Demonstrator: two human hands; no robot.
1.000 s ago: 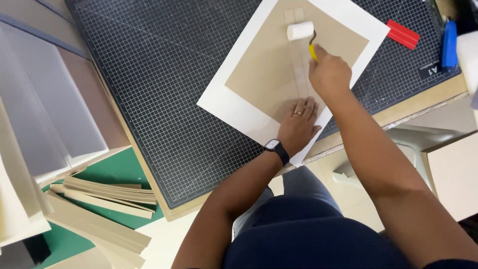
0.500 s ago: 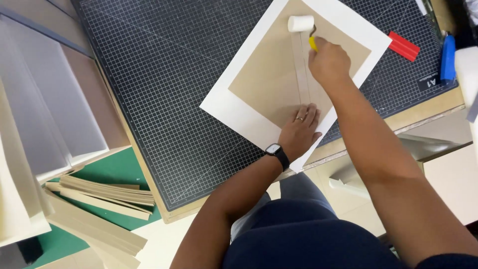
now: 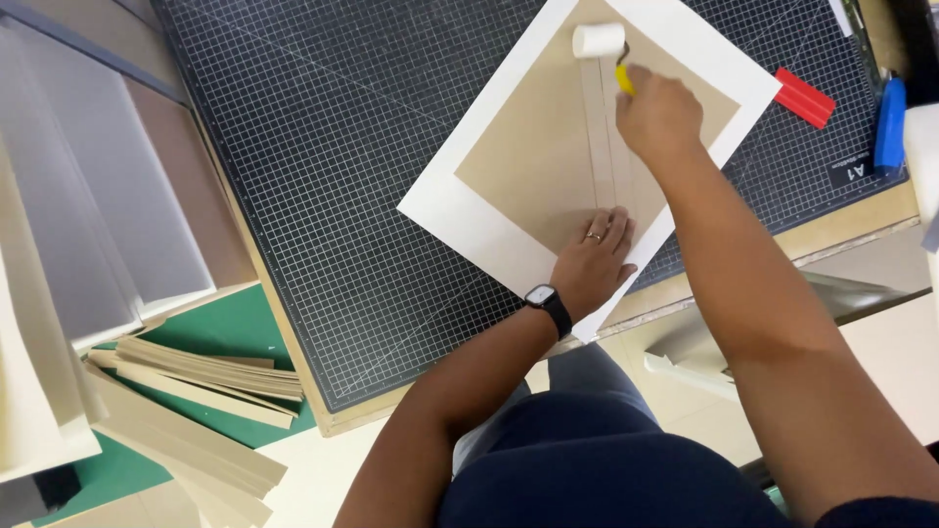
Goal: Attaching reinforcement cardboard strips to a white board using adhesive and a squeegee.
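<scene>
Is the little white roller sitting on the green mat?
No, the white roller rests on the tan board, held by the right hand, while the left hand presses the board's near edge.

A craft or bookbinding workshop is shown, prob. a small studio. The desk [image 3: 861,230] is covered almost edge to edge by a large dark gridded cutting mat [image 3: 342,176]. Stacks of grey and cream board sheets [image 3: 108,205] are kept at the desk's left edge, w/ cut card strips [image 3: 205,376] piled on a green mat [image 3: 245,323] near the front left corner. A white sheet w/ tan board [image 3: 533,161] is being pressed w/ a small hand roller [image 3: 599,41]. A red tool [image 3: 805,97] and a blue tool [image 3: 890,122] are kept by the far right corner.
</scene>
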